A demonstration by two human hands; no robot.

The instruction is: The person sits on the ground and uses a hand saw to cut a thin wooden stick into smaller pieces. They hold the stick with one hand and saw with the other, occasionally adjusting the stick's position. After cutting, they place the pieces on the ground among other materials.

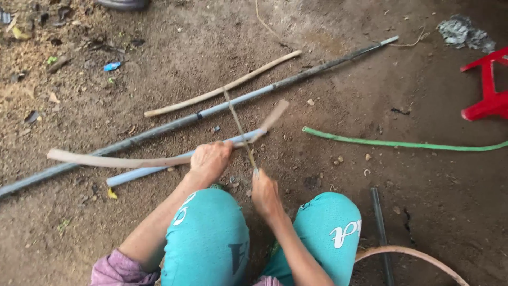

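Note:
I am crouched over bare dirt, my knees in teal trousers (209,238) at the bottom of the view. My left hand (210,159) grips a long, pale, flat cane strip (106,160) that runs from the far left across to a blurred end at upper right. My right hand (264,193) holds a thin blade or stick (239,128) upright, its shaft crossing the strip just right of my left hand. Both hands are closed on what they hold.
A long grey pipe (159,127) lies diagonally on the ground, with a pale stick (222,89) above it and a short light-blue pipe (137,173) under the strip. A green hose (402,143) runs right. A red plastic stool (489,85), a dark rod (380,222) and a curved cane (418,257) lie at right.

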